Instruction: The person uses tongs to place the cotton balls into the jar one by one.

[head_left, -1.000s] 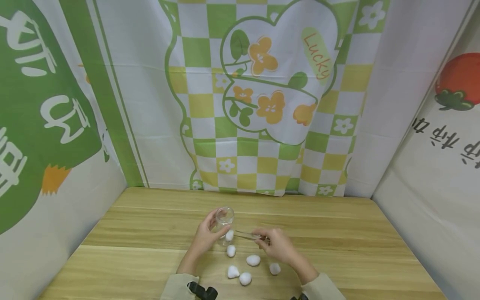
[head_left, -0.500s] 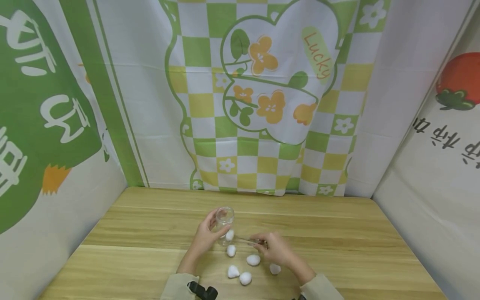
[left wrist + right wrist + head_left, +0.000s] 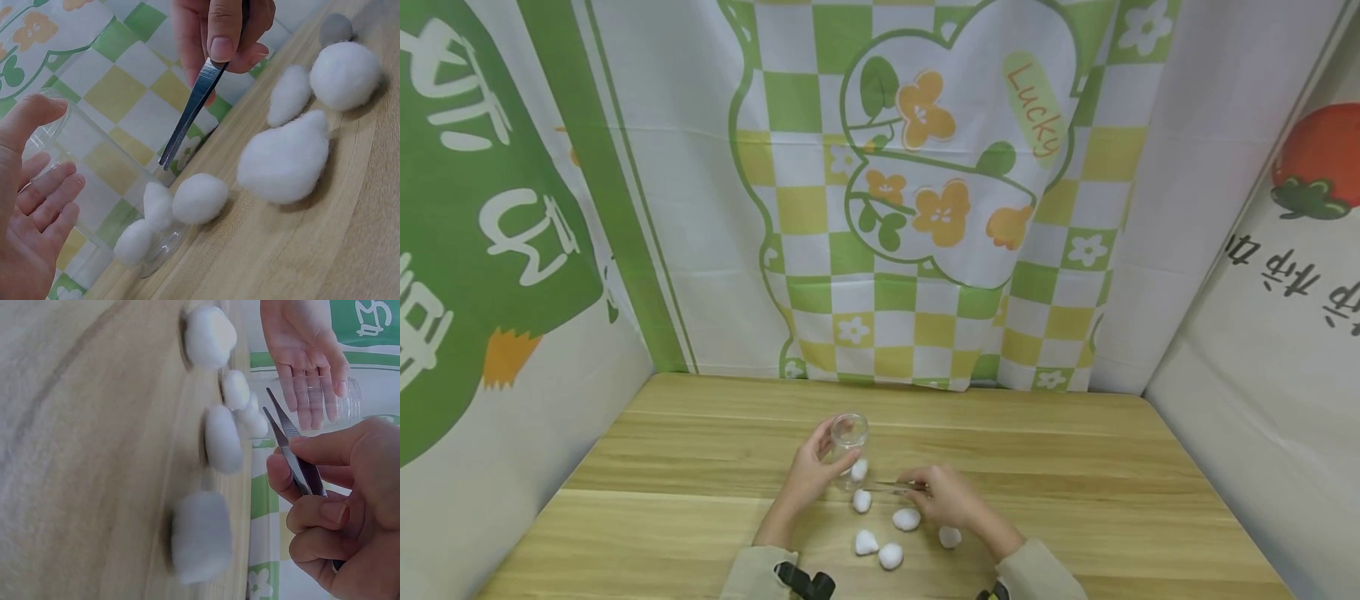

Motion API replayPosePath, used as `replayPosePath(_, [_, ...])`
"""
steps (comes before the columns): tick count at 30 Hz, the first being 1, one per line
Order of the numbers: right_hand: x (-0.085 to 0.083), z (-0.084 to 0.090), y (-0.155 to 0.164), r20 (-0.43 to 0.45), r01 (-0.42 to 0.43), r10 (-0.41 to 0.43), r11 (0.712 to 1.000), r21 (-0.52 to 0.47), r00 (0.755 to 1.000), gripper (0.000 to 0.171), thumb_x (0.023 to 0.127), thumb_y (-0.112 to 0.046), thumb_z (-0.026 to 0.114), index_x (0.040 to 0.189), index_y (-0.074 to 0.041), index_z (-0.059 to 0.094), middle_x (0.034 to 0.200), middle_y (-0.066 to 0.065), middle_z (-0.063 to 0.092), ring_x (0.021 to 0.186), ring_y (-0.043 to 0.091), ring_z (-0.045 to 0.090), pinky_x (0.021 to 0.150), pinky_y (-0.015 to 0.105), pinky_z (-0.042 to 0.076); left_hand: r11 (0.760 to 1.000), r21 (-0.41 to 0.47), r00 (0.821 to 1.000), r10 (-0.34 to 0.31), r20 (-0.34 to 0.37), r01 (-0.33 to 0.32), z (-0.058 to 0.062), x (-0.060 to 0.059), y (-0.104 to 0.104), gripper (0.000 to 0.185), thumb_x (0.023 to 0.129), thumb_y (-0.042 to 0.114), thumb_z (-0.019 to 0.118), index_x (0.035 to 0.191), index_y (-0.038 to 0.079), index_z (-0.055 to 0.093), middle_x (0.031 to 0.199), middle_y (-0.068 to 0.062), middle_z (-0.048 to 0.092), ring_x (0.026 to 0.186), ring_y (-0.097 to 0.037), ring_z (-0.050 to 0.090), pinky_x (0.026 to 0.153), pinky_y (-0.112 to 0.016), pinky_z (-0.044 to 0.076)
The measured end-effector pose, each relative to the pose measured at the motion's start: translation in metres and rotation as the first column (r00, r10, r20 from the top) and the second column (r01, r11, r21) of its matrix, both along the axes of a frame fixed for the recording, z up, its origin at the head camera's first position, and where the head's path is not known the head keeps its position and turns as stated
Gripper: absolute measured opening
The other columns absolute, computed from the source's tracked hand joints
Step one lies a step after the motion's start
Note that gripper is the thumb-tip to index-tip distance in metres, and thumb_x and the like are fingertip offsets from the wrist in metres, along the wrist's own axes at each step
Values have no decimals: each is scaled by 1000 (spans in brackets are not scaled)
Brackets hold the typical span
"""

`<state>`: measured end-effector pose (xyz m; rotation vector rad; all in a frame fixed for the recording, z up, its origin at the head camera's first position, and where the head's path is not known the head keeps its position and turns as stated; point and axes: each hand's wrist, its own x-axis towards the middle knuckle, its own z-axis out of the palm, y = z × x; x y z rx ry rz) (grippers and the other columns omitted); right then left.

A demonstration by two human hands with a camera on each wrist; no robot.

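My left hand [image 3: 811, 468] grips an upright clear jar [image 3: 850, 443] from the left, thumb on the near side and fingers behind. Two white cotton balls [image 3: 133, 242] lie at the bottom of the jar in the left wrist view. Between thumb and fingers, my right hand [image 3: 951, 500] pinches metal tweezers [image 3: 195, 112] pointing left and down. Their tips are slightly apart, with nothing between them. Just outside the jar's base sits a loose cotton ball [image 3: 862, 501], close below the tweezer tips in the head view.
Several more cotton balls lie on the wooden table [image 3: 700, 467] in front of the jar, among them one cotton ball [image 3: 906, 519] near my right hand and one [image 3: 950, 537] under my right wrist. A checkered cloth [image 3: 917, 333] hangs behind the table.
My right hand has shifted slightly left and toward me. The tweezer tips have dropped from beside the jar to near the loose cotton ball at its base. My left hand and the jar stay put.
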<state>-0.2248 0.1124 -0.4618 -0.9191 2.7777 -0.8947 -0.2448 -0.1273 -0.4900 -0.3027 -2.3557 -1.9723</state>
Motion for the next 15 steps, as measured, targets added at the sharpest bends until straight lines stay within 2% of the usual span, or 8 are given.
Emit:
replayPosePath(7, [-4, -1, -1, 32, -4, 4, 1000, 8, 999, 23, 89, -5, 63, 110, -1, 70, 91, 13, 74, 56, -2, 45, 46, 13, 39, 1000, -3, 1000, 2, -8, -2, 1, 0, 0, 67, 86, 15, 72, 144, 8, 40, 144, -15, 52, 144, -35, 36, 122, -50, 28])
replayPosePath(15, [-6, 0, -2, 42, 9, -11, 999, 51, 999, 22, 89, -8, 63, 110, -4, 71, 90, 10, 73, 61, -1, 47, 49, 14, 41, 1000, -12, 1000, 10, 3, -10, 1, 0, 1, 67, 86, 17, 71, 145, 8, 39, 145, -15, 51, 144, -35, 36, 122, -49, 28])
